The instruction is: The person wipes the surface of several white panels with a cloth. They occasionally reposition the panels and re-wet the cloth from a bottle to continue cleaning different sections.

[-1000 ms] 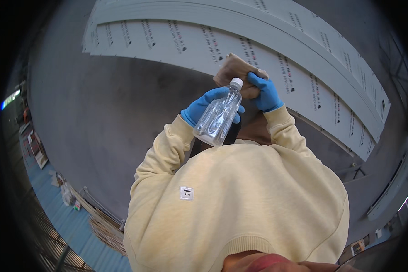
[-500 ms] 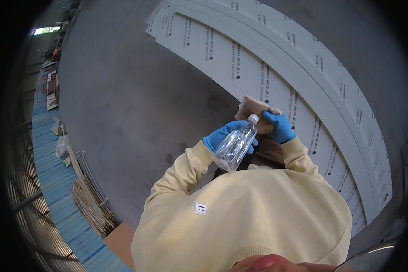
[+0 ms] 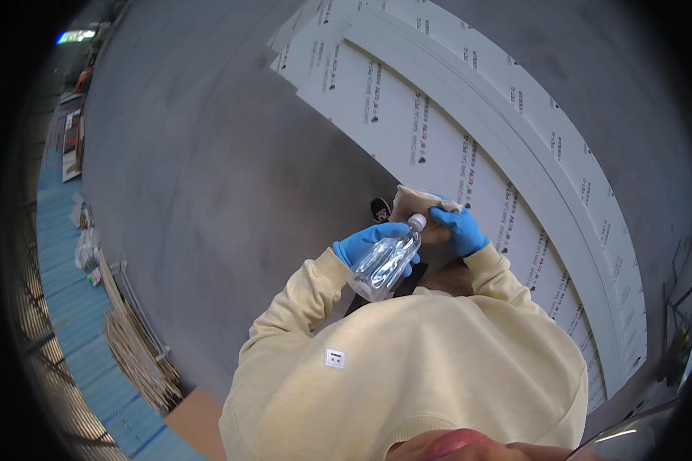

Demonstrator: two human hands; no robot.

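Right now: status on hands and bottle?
Left hand, blue glove, grips clear plastic bottle, tilted. Right hand at the bottle's cap, brown cloth bunched under it. Grey floor and stacked white panels below; nothing blocking.

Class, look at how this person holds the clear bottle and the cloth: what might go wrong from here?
1. The clear plastic bottle lies tilted in the left hand, its cap end against the tan cloth: liquid might spill.
2. The right hand holds the cloth at the cap; the cloth may slip onto the white boards.
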